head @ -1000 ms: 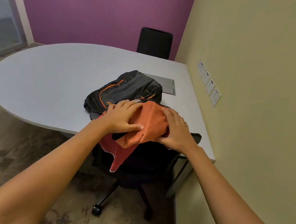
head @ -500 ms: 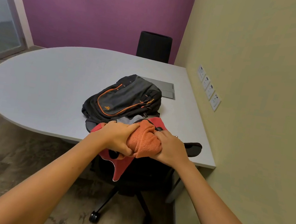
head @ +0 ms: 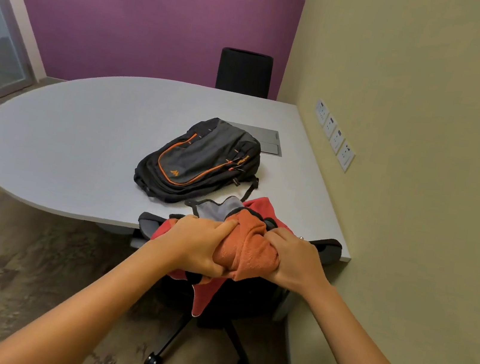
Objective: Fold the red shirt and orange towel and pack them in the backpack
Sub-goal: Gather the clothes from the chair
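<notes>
The orange towel [head: 248, 247] is bunched between both hands above the black office chair [head: 224, 311]. My left hand [head: 199, 244] grips its left side, fingers curled over the top. My right hand [head: 295, 261] grips its right side. The red shirt [head: 207, 298] hangs crumpled under the towel, with part of it showing behind at the table edge and a corner drooping over the chair seat. The grey and black backpack [head: 201, 161] with orange trim lies flat on the grey table [head: 76, 137], just beyond the hands.
A second black chair [head: 244, 72] stands behind the table's far edge. A metal cable hatch [head: 265, 142] is set in the table behind the backpack. The yellow wall with sockets [head: 334, 135] runs close along the right. A glass door is at the far left.
Both hands have pulled the towel and shirt back toward me, off the backpack, and squeezed the towel into a tighter bundle. The backpack is now fully uncovered.
</notes>
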Motion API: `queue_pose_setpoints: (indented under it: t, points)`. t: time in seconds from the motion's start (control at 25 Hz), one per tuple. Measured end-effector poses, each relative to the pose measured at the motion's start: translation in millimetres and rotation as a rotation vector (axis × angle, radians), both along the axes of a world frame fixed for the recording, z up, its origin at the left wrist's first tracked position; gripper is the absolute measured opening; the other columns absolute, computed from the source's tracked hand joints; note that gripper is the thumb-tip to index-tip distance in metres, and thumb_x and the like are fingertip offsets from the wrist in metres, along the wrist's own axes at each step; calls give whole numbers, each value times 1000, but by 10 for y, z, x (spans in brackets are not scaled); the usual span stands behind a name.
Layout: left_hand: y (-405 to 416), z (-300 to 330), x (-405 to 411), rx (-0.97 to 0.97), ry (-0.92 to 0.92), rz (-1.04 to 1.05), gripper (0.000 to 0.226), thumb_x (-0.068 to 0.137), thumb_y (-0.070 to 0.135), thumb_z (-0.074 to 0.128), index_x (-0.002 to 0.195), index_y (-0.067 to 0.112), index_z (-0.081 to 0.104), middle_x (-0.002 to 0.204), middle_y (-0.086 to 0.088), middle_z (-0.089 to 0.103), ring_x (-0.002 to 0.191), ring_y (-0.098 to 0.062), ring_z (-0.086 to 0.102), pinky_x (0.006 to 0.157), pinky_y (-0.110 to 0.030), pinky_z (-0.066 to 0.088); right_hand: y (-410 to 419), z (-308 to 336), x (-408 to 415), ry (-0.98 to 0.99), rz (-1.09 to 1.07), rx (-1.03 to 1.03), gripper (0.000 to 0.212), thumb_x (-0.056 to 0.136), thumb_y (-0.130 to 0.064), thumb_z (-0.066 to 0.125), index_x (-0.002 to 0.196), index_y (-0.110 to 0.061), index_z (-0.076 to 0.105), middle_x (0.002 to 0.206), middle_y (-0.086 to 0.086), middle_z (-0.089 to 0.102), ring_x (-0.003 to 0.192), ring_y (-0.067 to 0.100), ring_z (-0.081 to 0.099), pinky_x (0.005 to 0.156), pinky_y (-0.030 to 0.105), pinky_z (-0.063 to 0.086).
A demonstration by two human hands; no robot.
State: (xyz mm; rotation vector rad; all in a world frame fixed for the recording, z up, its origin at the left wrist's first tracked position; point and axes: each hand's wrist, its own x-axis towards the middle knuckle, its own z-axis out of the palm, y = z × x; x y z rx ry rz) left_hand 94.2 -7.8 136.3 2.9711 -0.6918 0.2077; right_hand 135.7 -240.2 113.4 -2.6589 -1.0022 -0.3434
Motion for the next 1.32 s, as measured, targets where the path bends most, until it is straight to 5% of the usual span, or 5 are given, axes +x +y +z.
queue_pose_setpoints:
  t: [0.32,0.64,0.84,1.16,1.32]
  points:
    - [-574,-33,-463,-32,74,-149,100,70,61,60,147,13,17,124,-7,58,102,-26,58,81,-33,44,-632,43,-540,4,-41,-41,49,65,-53,63,107,-27,60,110,-10,64,85,16,66,55,33,56]
    - [-1289,-34,-776,-172,224,-251,110,72,65,59,150,12,4,148,-18,36,124,-34,47,99,-38,43,-1306,147,-939,42,-81,-89,54,66,-52,62,115,-28,60,121,-10,61,107,8,59,80,21,51]
    - [-1775,-91,-794,-258,365,-332,111,74,68,58,151,17,-4,156,-18,17,138,-33,31,109,-40,34,-1815,239,-1114,111,-182,-87,59,75,-48,61,131,-40,44,140,-37,32,128,-16,32,99,5,32]
    - [-2614,-158,-879,-240,424,-278,109,78,70,49,150,18,-14,152,-35,3,142,-46,8,113,-52,17,-2435,546,-1196,231,-517,-460,61,90,-26,55,145,-35,30,154,-18,15,136,9,36,102,26,41]
    - [-2771,-199,-838,-293,411,-266,98,83,69,43,151,22,-9,153,-31,4,143,-42,9,112,-50,17,-2283,650,-1242,296,-691,-311,46,93,-20,48,139,-28,46,149,-8,37,134,15,41,107,33,37]
